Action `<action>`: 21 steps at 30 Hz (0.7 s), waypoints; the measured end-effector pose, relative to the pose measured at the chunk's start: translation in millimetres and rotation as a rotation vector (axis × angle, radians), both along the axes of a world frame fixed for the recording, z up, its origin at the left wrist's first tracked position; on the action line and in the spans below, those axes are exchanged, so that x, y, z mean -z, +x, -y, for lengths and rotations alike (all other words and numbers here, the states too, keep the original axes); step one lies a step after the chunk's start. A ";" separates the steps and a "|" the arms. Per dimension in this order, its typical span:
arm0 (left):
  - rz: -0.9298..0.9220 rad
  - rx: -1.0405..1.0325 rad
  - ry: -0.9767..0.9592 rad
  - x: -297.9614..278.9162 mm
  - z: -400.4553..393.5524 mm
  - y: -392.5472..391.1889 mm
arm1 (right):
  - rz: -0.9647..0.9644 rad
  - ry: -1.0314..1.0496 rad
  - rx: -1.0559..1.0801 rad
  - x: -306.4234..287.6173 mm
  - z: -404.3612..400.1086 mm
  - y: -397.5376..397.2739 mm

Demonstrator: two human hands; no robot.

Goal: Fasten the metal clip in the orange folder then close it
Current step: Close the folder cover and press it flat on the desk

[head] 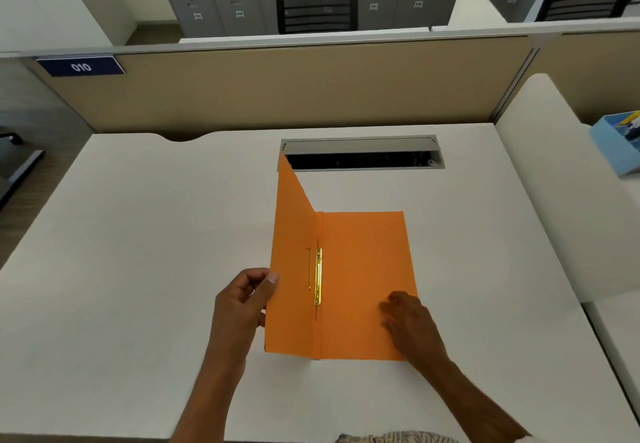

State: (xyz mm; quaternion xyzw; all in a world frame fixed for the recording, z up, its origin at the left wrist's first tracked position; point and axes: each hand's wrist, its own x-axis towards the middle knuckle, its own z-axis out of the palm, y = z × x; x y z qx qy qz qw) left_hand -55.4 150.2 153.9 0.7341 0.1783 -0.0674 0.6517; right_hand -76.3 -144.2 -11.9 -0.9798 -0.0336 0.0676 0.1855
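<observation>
An orange folder (363, 269) lies on the white desk (138, 235), its right half flat. The left cover (294, 235) stands raised, tilted up off the desk. My left hand (246, 300) pinches the outer edge of that raised cover, thumb on the inside face. A gold metal clip (317, 276) runs along the spine fold, lying flat against the folder. My right hand (408, 325) rests fingers-down on the flat right half near its lower right corner.
A grey cable tray with its lid open (360, 155) sits in the desk just behind the folder. A beige partition (277, 89) closes the desk's far side. A blue organiser (620, 141) stands at the far right.
</observation>
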 end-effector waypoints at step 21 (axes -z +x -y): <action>0.218 0.563 0.636 123.4 247.3 -11.4 | -0.009 -0.018 -0.080 16.3 90.5 -42.3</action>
